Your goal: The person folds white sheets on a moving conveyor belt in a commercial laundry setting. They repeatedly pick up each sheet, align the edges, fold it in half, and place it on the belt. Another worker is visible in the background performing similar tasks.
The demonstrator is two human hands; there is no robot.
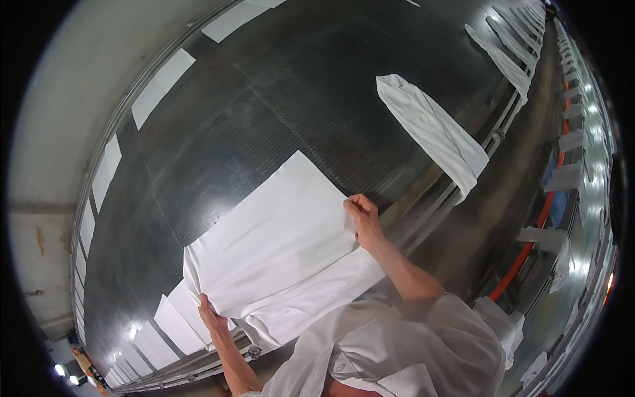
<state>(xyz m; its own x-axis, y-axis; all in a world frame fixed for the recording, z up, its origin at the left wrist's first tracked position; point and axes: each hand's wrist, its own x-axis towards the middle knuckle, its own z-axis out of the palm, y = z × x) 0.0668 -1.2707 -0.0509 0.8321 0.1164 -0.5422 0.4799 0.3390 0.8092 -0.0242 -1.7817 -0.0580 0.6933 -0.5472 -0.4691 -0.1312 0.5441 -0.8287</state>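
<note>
A white piece of cloth (281,231) is stretched between my two hands over a long dark table (264,86). Near the table's close edge, my left hand (210,314) pinches the cloth's lower left, where it bunches into folds. At the right, my right hand (364,220) grips the cloth's right side near a corner. The far part looks smooth, while the part toward my body hangs in soft wrinkles. Whether the far corner touches the table, I cannot tell.
Ahead on the right, a crumpled white cloth (433,132) drapes over the table's edge rail (496,134). Flat white pieces (162,83) line the far edge, and others (182,314) lie at the lower left. Another long table (585,258) with draped cloths runs along the right, beyond an aisle.
</note>
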